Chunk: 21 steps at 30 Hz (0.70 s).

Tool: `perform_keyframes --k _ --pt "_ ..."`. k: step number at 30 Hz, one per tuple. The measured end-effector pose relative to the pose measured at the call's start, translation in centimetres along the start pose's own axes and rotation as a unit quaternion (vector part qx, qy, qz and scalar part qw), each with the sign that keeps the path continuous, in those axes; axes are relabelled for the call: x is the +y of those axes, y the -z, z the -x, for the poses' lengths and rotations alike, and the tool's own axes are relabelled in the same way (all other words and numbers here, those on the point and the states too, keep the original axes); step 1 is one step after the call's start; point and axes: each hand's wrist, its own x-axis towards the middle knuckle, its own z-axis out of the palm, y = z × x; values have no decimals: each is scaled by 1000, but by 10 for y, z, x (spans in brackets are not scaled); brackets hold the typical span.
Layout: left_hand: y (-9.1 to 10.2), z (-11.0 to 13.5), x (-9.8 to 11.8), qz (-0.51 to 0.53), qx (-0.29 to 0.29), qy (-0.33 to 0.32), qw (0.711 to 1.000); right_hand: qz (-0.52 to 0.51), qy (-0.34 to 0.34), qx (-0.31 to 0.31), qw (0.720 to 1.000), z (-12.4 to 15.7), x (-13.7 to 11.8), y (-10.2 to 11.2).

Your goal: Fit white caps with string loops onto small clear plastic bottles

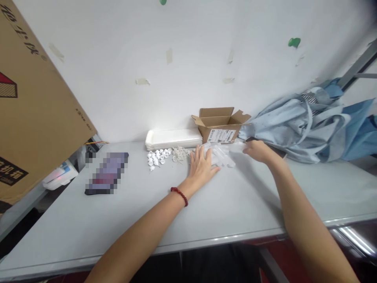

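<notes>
My left hand (202, 167) rests flat with its fingers spread, its fingertips against a loose pile of transparent plastic pieces (219, 155) on the grey table (165, 212). My right hand (256, 151) reaches in from the right, and its fingertips meet a transparent piece at the pile's right end. Whether it grips that piece is hard to see. Left of the pile lie a tangle of pale elastic loops (179, 154) and a group of small white plastic caps (156, 158).
A stack of white foam trays (173, 138) and an open cardboard box (219, 125) stand against the white wall (147, 51). A crumpled pale blue cloth bag (294, 125) lies at right. A pixelated phone (107, 173) lies at left, below a large leaning cardboard carton (35, 94).
</notes>
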Motion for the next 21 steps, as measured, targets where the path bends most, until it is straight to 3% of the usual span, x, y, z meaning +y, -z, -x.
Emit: perform_keyframes --k 5,8,12,21 --pt "-1 0 -1 -5 4 3 1000 7 36 -116 993 12 -28 -1" --pt "-2 1 -1 -8 12 1 1000 -28 47 -148 988 13 -37 -2" --pt "-3 1 -1 -9 20 0 1000 -74 32 -143 986 17 -43 -2" --pt "-2 2 1 -17 49 -10 999 -2 -22 -96 995 28 -69 -7"
